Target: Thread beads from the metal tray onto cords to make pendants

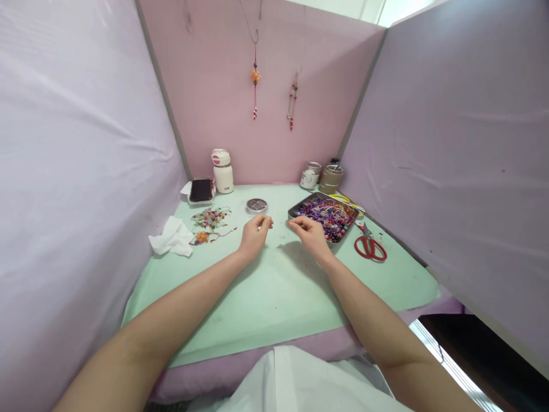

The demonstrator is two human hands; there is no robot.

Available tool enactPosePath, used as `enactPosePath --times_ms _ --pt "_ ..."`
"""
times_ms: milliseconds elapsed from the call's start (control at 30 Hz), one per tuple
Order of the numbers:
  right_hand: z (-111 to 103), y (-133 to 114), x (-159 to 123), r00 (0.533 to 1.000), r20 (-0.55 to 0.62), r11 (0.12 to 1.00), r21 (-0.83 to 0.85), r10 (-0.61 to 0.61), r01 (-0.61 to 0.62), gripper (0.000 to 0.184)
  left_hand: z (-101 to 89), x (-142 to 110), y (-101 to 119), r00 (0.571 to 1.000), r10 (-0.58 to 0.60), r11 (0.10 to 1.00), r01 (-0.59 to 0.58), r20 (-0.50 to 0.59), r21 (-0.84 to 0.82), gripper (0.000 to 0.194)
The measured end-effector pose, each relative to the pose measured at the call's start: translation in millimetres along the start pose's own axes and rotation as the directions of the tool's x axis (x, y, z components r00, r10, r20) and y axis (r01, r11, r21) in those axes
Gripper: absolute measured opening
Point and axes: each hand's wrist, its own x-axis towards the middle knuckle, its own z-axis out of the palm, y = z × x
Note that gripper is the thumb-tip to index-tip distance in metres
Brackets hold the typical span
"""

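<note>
Above the middle of the green tabletop, my left hand [255, 232] is closed in a pinch; whatever lies between its fingertips is too small to make out. Facing it, a short gap away, my right hand [310, 233] pinches thumb against fingers too, and what it holds is likewise unclear. Right behind my right hand sits a metal tray [338, 242] heaped with purple and multicoloured beads [319, 209] and pale tangled cord. A small round dish [257, 206] of tiny dark pieces stands just beyond my left hand.
Left lie beaded strings [211, 217], an orange bead ornament [202, 237] and crumpled tissue [172, 236]. Red-handled scissors [370, 246] rest at right. Behind stand a white bottle [223, 173], a dark-topped box [202, 191] and two cans [310, 175]. A beaded pendant [255, 76] hangs from the pink wall.
</note>
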Motion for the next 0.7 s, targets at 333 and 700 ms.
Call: enactPosePath --times_ms 333,700 --pt "-9 8 7 0.978 -0.192 0.996 0.033 0.083 -0.078 0.024 -5.7 19 -11 0.950 -0.252 0.948 0.202 -0.187 -0.247 0.017" --pt "-10 9 11 0.938 -0.263 0.953 0.256 0.228 -0.160 0.020 -4.6 27 -20 0.890 -0.390 0.886 0.292 -0.236 -0.361 0.014"
